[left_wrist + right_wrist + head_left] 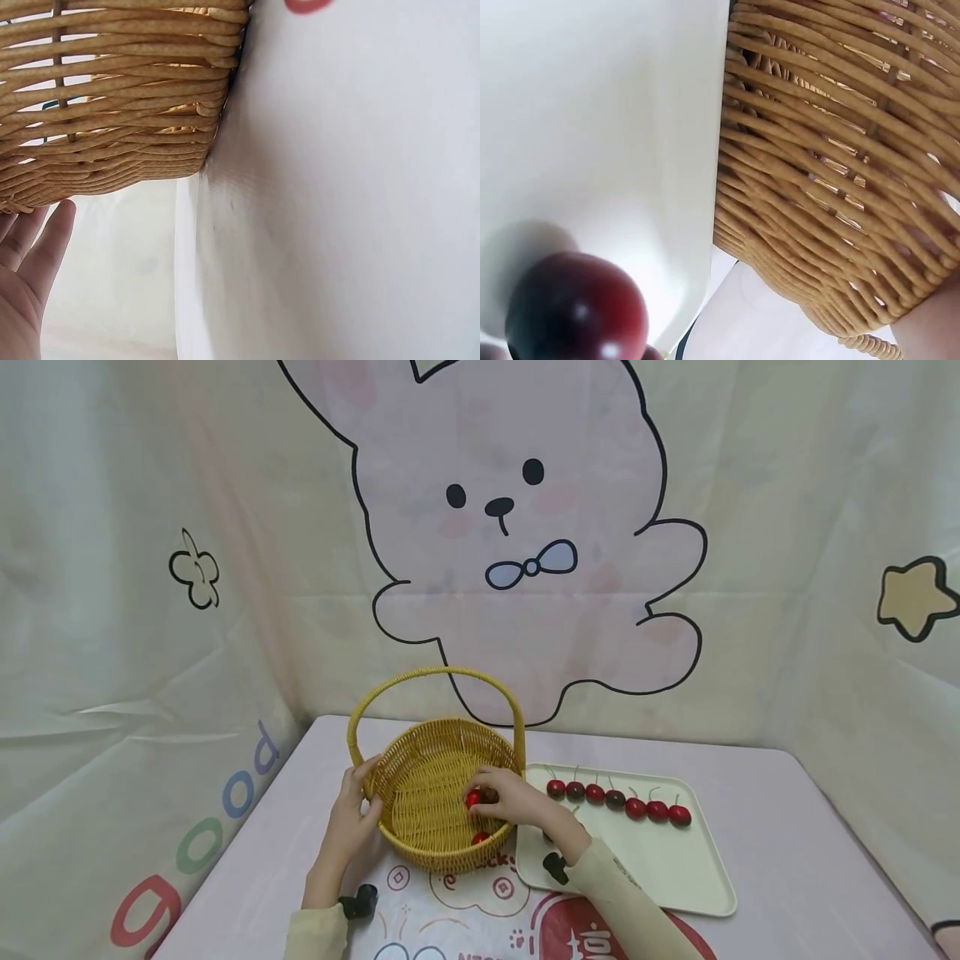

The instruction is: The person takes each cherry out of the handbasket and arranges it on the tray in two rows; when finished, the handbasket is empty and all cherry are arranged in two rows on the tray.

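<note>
My straight left fingers (363, 771) steadied the basket (420, 789) beside them; right fingers (489, 774) pinched a cherry (472, 798), best released low.

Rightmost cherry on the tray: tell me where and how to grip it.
Pinch the rightmost cherry around its round body, probably best from above and the right: the neighbouring cherry sits close on its left, while no cherry stands on its right. The stem points up but is thin, likely a weaker hold.
</note>
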A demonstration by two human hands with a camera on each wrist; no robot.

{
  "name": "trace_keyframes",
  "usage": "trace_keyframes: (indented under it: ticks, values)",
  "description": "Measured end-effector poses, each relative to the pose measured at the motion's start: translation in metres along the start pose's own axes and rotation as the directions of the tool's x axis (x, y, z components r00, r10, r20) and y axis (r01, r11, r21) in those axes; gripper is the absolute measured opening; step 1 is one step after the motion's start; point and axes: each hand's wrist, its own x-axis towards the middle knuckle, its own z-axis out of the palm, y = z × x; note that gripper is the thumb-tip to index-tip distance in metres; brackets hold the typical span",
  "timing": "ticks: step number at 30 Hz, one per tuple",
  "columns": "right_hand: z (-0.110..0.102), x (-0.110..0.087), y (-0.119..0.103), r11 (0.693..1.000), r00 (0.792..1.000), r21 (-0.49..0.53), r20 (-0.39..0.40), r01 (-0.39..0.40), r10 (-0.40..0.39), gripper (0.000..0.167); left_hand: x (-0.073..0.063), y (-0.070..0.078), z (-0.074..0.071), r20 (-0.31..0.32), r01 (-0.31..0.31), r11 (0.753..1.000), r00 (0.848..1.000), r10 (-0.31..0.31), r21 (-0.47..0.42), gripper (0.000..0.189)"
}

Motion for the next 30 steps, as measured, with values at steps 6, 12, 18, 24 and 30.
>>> trace_keyframes:
  ticks: [6,12,18,24,30]
  values:
    - [-0.002,-0.008,-0.004,0.998,0.996,0.057,-0.085,-0.008,0.013,0.019,-0.001,0.002,0.0,0.006,0.009,1.0,1.0,-0.009,-0.009,0.066]
    - [-0.006,-0.017,-0.007,0.993,0.982,0.119,-0.187,-0.008,0.03,0.013,-0.001,0.001,0.0,0.002,0.002,1.0,1.0,-0.002,-0.006,0.067]
    - [-0.01,-0.028,-0.01,0.982,0.97,0.191,-0.241,0.008,0.039,0.023,-0.001,0.0,0.0,-0.001,0.0,1.0,1.0,0.0,-0.007,0.067]
    - [-0.014,-0.039,-0.013,0.981,0.956,0.196,-0.288,-0.004,0.062,0.03,-0.001,0.002,-0.001,0.004,0.014,1.0,1.0,-0.014,-0.017,0.066]
    - [-0.019,-0.053,-0.013,0.984,0.938,0.173,-0.334,-0.032,0.089,0.031,-0.001,0.0,-0.001,0.01,0.006,1.0,1.0,-0.006,-0.009,0.067]
